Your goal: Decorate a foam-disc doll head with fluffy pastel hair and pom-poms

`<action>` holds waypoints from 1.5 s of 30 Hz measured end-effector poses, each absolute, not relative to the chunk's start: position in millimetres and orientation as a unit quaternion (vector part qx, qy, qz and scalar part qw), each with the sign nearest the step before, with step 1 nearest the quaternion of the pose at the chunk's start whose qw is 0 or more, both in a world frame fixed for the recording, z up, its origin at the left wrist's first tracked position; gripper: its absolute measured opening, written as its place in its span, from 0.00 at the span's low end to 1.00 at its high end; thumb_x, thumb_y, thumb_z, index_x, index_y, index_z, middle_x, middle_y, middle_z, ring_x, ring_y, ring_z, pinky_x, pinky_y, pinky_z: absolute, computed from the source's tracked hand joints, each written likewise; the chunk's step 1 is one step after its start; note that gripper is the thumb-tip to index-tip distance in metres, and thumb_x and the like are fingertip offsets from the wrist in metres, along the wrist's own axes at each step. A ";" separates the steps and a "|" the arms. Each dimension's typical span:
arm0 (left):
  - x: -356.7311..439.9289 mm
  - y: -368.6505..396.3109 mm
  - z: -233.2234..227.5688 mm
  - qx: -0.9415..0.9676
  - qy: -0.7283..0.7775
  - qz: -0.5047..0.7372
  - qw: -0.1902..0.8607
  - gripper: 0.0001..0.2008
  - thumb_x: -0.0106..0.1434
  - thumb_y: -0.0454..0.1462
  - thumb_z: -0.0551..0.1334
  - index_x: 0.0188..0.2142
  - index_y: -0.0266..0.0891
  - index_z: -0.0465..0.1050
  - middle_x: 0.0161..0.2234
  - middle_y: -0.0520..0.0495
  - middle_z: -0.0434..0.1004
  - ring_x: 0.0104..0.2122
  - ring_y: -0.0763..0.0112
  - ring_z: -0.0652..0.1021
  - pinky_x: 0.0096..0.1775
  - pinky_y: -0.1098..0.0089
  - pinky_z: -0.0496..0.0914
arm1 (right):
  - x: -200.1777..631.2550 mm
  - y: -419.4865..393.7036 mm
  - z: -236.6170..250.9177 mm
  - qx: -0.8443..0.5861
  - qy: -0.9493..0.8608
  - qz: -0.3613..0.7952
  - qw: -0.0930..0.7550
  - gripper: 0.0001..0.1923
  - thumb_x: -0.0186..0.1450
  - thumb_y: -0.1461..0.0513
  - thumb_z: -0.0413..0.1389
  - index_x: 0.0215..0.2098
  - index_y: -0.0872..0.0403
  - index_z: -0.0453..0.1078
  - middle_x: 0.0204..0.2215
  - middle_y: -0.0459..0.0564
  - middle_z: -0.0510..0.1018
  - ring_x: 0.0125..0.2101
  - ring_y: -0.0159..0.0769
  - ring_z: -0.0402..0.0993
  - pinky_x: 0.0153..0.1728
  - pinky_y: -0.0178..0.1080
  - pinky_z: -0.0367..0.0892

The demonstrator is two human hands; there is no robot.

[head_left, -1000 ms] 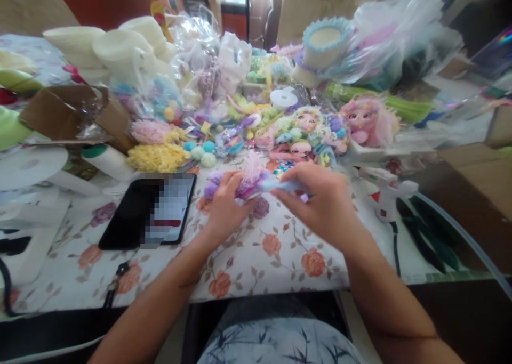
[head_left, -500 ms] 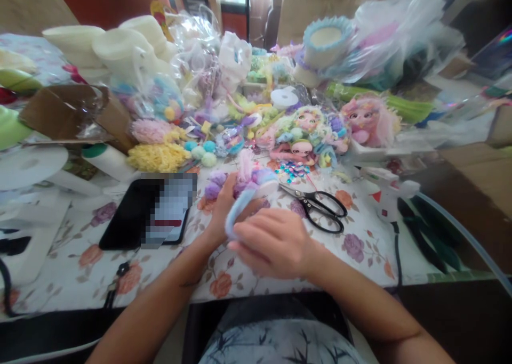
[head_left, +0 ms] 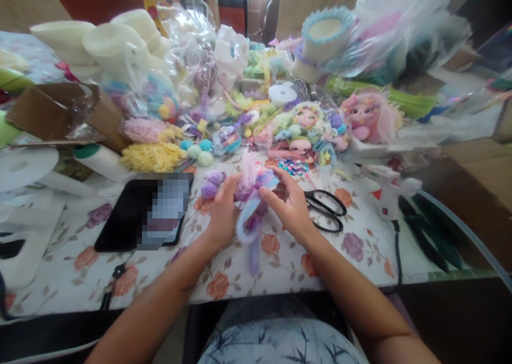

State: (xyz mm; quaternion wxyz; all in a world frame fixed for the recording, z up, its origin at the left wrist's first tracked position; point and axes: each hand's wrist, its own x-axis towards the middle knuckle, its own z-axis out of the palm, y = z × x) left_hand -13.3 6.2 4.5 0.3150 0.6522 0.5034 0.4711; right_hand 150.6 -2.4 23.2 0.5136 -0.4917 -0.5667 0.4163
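Observation:
Between my two hands is a fluffy pastel bundle (head_left: 256,185) in pink, purple and blue; its exact kind is hard to make out. My left hand (head_left: 224,212) grips it from the left, the thumb up along its side. From the right, my right hand (head_left: 290,201) closes round its other edge with thumb and fingers. A pale blue fuzzy strip (head_left: 244,226) curls in a loop below the bundle, and a lilac strip hangs down toward the tablecloth. Just left of the bundle lie purple pom-poms (head_left: 212,184). Black-handled scissors (head_left: 328,209) lie right of my right hand, their blades hidden behind it.
A phone (head_left: 124,215) lies on the flowered tablecloth (head_left: 240,278) at left. A glue gun (head_left: 388,191) stands at right with its cord. Behind are sequins (head_left: 294,167), doll faces (head_left: 308,116), yellow yarn (head_left: 152,156), a cardboard box (head_left: 52,111) and plastic bags.
My right hand has let go of the pale blue strip's end and moved up and right onto the bundle. The strip now hangs in a loop, and the lilac strip shows below.

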 end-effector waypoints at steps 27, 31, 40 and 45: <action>-11.4 4.4 16.9 0.599 0.453 0.438 0.493 0.28 0.53 0.44 0.73 0.52 0.40 0.73 0.51 0.42 0.79 0.53 0.52 0.76 0.56 0.57 0.69 | 152.6 -4.6 17.3 -0.542 -0.592 0.324 0.501 0.19 0.64 0.53 0.61 0.51 0.50 0.77 0.42 0.48 0.84 0.41 0.42 0.80 0.47 0.44 0.74; -10.4 4.6 23.0 0.633 0.442 0.426 0.472 0.21 0.60 0.45 0.69 0.50 0.40 0.74 0.47 0.44 0.81 0.47 0.59 0.78 0.50 0.61 0.72 | 153.0 -3.6 16.1 -0.538 -0.577 0.330 0.518 0.18 0.64 0.53 0.60 0.50 0.51 0.78 0.44 0.48 0.84 0.41 0.42 0.80 0.45 0.42 0.73; -13.3 8.4 21.2 0.617 0.400 0.409 0.541 0.19 0.66 0.45 0.64 0.53 0.40 0.73 0.50 0.45 0.80 0.50 0.60 0.77 0.50 0.65 0.71 | 154.5 -3.9 18.5 -0.540 -0.563 0.346 0.521 0.16 0.65 0.53 0.59 0.46 0.51 0.80 0.40 0.46 0.85 0.38 0.41 0.80 0.42 0.41 0.73; -13.4 9.3 18.7 0.595 0.400 0.414 0.561 0.18 0.64 0.44 0.65 0.52 0.42 0.75 0.52 0.46 0.80 0.50 0.59 0.78 0.48 0.65 0.73 | 154.7 -3.4 18.5 -0.546 -0.567 0.341 0.514 0.16 0.65 0.53 0.59 0.47 0.51 0.80 0.41 0.46 0.85 0.40 0.42 0.80 0.43 0.41 0.73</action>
